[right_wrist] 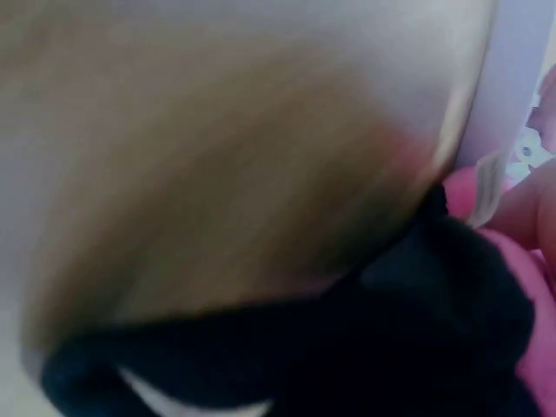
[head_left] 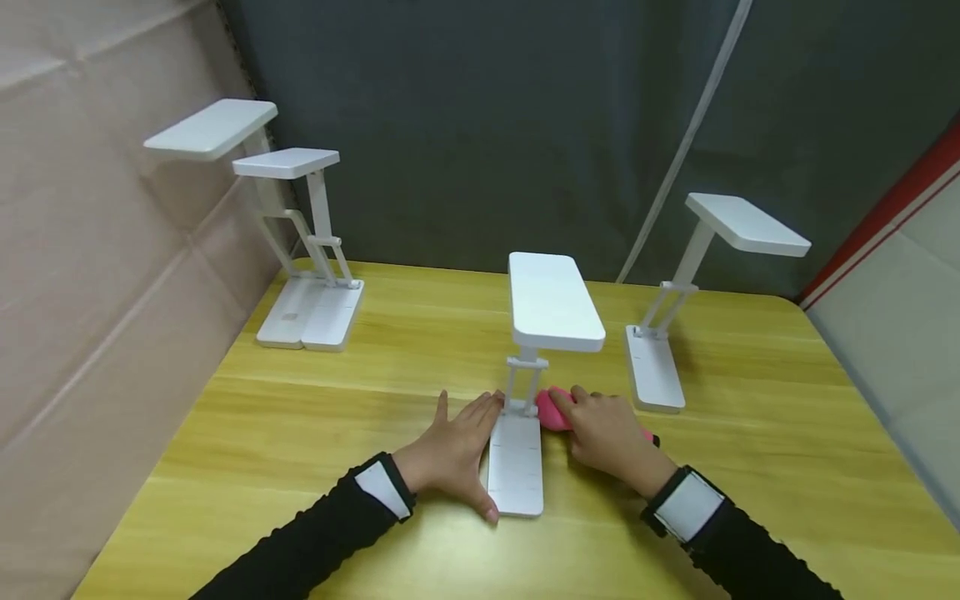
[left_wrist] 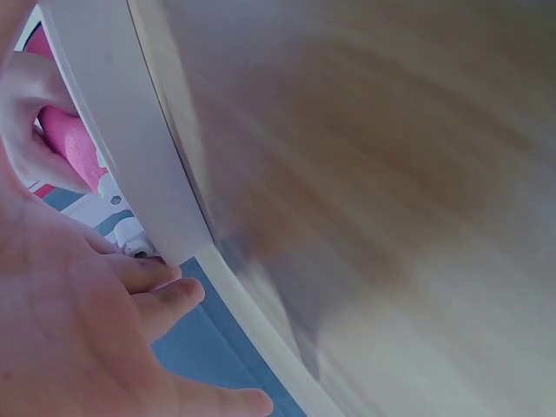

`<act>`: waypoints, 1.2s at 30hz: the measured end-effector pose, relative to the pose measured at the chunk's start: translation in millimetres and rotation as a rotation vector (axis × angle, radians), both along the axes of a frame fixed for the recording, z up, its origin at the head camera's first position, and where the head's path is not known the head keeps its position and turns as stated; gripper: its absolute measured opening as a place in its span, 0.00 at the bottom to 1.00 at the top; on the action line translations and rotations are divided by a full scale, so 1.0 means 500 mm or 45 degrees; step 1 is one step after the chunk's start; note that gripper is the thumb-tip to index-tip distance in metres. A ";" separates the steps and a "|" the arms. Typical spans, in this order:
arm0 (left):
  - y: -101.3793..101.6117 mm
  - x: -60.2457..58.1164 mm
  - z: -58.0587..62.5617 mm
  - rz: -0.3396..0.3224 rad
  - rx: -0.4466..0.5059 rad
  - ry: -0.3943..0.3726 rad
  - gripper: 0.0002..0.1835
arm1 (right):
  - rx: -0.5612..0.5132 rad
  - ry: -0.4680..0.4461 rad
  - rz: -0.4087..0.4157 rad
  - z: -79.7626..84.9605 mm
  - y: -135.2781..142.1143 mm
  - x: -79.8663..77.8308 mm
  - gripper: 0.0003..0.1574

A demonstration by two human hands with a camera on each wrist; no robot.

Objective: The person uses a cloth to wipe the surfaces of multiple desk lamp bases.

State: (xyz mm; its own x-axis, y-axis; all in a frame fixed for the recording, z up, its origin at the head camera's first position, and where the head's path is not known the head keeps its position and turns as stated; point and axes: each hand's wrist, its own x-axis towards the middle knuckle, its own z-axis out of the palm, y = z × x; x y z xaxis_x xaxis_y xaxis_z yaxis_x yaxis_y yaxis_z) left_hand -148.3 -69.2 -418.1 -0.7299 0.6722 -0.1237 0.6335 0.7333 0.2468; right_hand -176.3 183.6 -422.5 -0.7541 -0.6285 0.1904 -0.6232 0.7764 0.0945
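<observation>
A white folding desk lamp (head_left: 557,300) stands on the wooden table, its flat head over a hinged stem and a long base (head_left: 516,467). My left hand (head_left: 450,454) rests against the left side of that base, fingers spread and mostly straight, the thumb by the front corner. On the other side, my right hand (head_left: 611,437) grips a soft pink-and-black cloth item (head_left: 553,411) beside the base, near the stem hinge. The right wrist view shows its black part (right_wrist: 391,321) and a small pale tag (right_wrist: 488,187). Its exact kind is unclear.
Two more white lamps, a rear one (head_left: 213,129) and a nearer one (head_left: 288,162), stand side by side at the back left. Another lamp (head_left: 750,223) is at the right. Beige fabric (head_left: 112,250) borders the left, and a dark curtain (head_left: 465,125) hangs behind the table (head_left: 300,467).
</observation>
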 end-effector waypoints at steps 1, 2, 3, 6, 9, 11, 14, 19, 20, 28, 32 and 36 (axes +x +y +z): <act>0.002 -0.001 0.000 0.000 0.001 -0.002 0.76 | -0.005 0.005 0.006 0.000 0.001 0.005 0.32; 0.003 -0.001 -0.001 -0.001 0.000 -0.003 0.76 | -0.010 0.004 0.013 0.002 0.003 0.012 0.32; 0.003 -0.002 0.000 0.000 -0.004 -0.004 0.76 | -0.011 -0.003 0.025 0.004 0.005 0.019 0.33; 0.004 -0.002 -0.001 0.004 -0.007 -0.015 0.76 | -0.007 -0.061 0.076 0.008 0.011 0.045 0.33; 0.003 -0.003 0.004 0.007 0.001 -0.014 0.76 | -0.005 -0.116 0.118 0.014 0.015 0.072 0.34; 0.003 -0.003 0.006 0.011 0.002 -0.017 0.76 | -0.001 -0.141 0.141 0.017 0.017 0.090 0.35; 0.004 -0.002 0.009 0.013 -0.003 -0.023 0.76 | 0.009 -0.172 0.190 0.021 0.021 0.115 0.35; 0.005 0.000 0.009 0.011 -0.007 -0.031 0.76 | -0.025 -0.254 0.355 0.033 0.034 0.146 0.38; 0.006 0.001 0.008 0.011 -0.004 -0.035 0.76 | -0.043 -0.293 0.397 0.037 0.039 0.149 0.39; 0.001 0.000 0.001 0.009 0.045 -0.051 0.76 | -0.104 -0.411 0.113 0.053 0.048 0.076 0.36; 0.000 0.002 0.000 0.020 0.042 -0.055 0.75 | -0.035 -0.198 -0.076 0.027 0.022 0.023 0.31; -0.002 0.002 0.000 0.018 0.052 -0.041 0.76 | -0.046 -0.075 -0.069 0.009 -0.001 0.002 0.31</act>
